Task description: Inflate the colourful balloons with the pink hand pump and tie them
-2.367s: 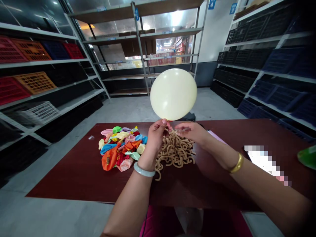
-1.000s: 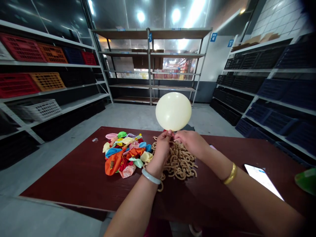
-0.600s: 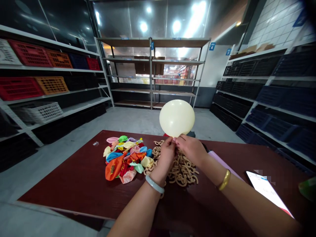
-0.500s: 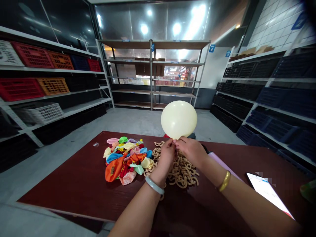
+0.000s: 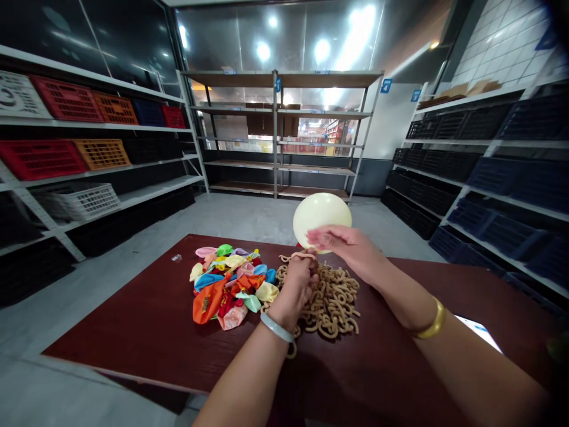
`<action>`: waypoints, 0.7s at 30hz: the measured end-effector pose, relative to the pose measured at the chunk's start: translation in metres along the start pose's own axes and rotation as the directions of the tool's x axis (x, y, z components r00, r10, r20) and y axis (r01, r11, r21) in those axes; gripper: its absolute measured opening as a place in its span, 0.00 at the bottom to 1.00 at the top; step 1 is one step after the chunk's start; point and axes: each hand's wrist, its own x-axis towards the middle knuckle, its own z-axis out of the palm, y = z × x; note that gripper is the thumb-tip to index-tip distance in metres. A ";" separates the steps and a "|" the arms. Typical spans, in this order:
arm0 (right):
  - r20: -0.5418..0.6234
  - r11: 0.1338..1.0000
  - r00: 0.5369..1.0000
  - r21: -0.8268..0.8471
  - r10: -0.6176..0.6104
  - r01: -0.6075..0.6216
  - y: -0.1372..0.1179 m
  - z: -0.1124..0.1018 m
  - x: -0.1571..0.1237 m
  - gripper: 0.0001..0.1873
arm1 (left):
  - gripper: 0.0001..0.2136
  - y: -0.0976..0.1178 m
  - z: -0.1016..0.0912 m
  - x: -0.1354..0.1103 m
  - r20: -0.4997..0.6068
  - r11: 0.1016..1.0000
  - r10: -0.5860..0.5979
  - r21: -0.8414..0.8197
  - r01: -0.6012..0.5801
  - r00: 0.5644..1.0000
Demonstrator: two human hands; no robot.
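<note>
A pale yellow inflated balloon [image 5: 322,209] is held above the far edge of the table. My left hand [image 5: 297,281] is closed around its neck, though the fingers partly hide the knot or opening. In front of the balloon's lower side is my right hand [image 5: 355,249], slightly blurred, its fingers stretched out and apart from my left hand. Beneath both hands lies a heap of tan, curved, worm-like pieces [image 5: 333,305]. Left of it is a pile of limp coloured balloons [image 5: 211,299], some orange, blue, red and pink.
The dark red-brown table [image 5: 133,320] carries a lit phone [image 5: 480,332] at the right, partly behind my forearm. A small clear scrap [image 5: 176,258] lies near its left edge. Shelves with crates [image 5: 66,98] line both sides, and a metal rack [image 5: 275,136] stands behind.
My right hand has let go of the balloon's neck and lifted slightly, with its fingers opening. The balloon has dropped a little and my left hand stays at its neck.
</note>
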 end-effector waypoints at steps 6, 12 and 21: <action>-0.004 0.965 0.966 0.044 0.260 -0.260 0.067 -0.014 -0.025 0.15 | 0.09 0.016 0.010 -0.017 0.239 0.946 -0.182 -0.222 0.236 0.954; 0.125 0.944 0.965 0.212 0.232 -0.255 0.095 0.013 -0.013 0.20 | 0.04 0.022 0.016 -0.031 0.556 0.684 -0.408 -0.339 0.646 0.724; 0.045 0.973 0.977 0.091 0.209 -0.212 0.099 -0.003 -0.012 0.10 | 0.05 0.025 0.008 -0.023 0.517 0.581 -0.506 -0.387 0.716 0.690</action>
